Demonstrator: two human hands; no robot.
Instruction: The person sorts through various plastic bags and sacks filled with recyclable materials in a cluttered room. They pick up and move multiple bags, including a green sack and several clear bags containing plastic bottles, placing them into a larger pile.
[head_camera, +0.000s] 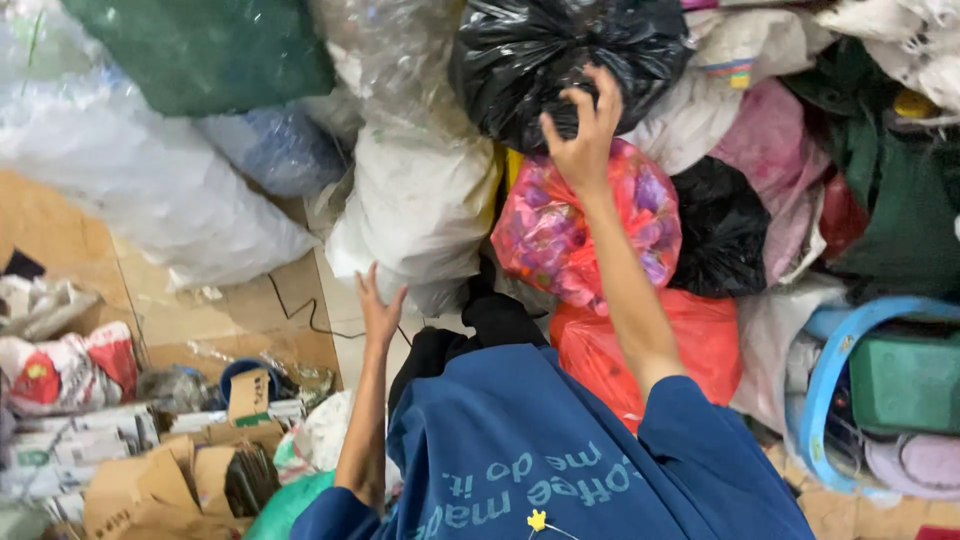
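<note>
Head view | right hand (583, 128) gripping black bag (560, 60) above | left hand (378, 305) open beside white bag (415, 210)

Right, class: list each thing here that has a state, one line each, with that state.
right hand: fingers curled on black bag
black bag: full, bulging
left hand: open, by white bag
white bag: full
pink bag: full
red bag: full
cardboard: torn, crumpled

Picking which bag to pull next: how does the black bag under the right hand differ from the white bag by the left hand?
The black bag is opaque, glossy and sits high on the pile; the white bag is pale, duller and sits lower. The right hand presses on the black bag with curled fingers; the left hand is spread flat beside the white bag's lower edge. Both are full, crinkled plastic.
</note>
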